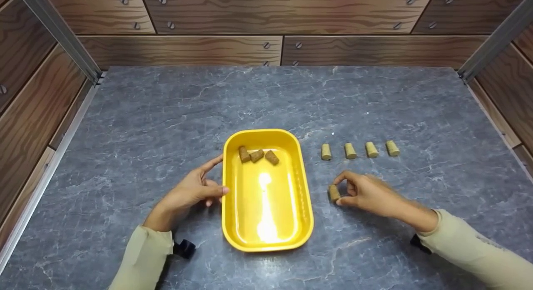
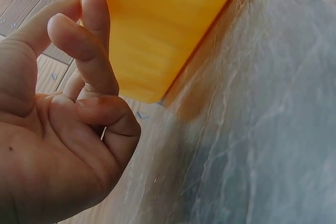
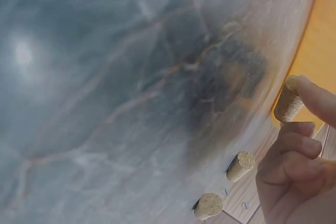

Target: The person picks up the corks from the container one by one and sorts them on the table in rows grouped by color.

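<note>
Between the thumb and index finger of my right hand (image 1: 368,194) is a brown cork stopper (image 1: 334,193), just right of the yellow tray. In the right wrist view this cork (image 3: 288,99) is pinched at its ends, apart from the other corks. My left hand (image 1: 191,190) holds the left side of the yellow tray (image 1: 309,206), thumb at the rim and index finger along the outer wall. The left wrist view shows fingers against the tray's outer wall (image 2: 157,30), with the lower ones curled. Inside the tray, three darker corks (image 1: 257,155) lie near its far end.
Right of the tray, several lighter corks stand in a row, from the nearest cork (image 1: 326,152) to the farthest cork (image 1: 392,148). Wood-patterned panels (image 1: 208,48) and metal posts (image 1: 62,36) border the grey marbled table (image 1: 166,115).
</note>
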A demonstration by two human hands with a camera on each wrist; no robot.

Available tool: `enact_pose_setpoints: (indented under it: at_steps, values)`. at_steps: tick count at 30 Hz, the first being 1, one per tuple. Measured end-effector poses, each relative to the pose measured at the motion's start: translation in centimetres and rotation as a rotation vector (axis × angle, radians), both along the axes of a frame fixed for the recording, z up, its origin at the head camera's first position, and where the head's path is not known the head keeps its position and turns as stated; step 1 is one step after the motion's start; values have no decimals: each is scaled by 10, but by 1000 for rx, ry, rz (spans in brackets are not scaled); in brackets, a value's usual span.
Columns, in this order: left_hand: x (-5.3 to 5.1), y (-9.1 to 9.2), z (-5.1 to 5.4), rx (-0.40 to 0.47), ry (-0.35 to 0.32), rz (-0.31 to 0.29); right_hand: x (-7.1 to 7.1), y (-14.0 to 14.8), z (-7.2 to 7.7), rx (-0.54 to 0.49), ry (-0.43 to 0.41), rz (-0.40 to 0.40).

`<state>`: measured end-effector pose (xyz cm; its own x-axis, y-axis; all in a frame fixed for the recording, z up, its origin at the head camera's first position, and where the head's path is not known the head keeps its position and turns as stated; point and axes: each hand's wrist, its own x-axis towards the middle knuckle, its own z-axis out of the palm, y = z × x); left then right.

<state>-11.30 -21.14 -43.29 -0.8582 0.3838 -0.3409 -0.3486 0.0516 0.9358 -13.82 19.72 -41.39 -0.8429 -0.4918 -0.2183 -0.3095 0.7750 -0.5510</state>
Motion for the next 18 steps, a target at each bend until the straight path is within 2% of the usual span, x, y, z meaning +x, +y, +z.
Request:
enact_pose_setpoints:
  at_steps: [12, 18]
  values:
    - [0, 0, 0, -5, 16, -11, 1, -3, -3, 66, 62, -5]
    - [0, 0, 0, -7, 21, -16, 0, 1, -1, 56, 35, -7]
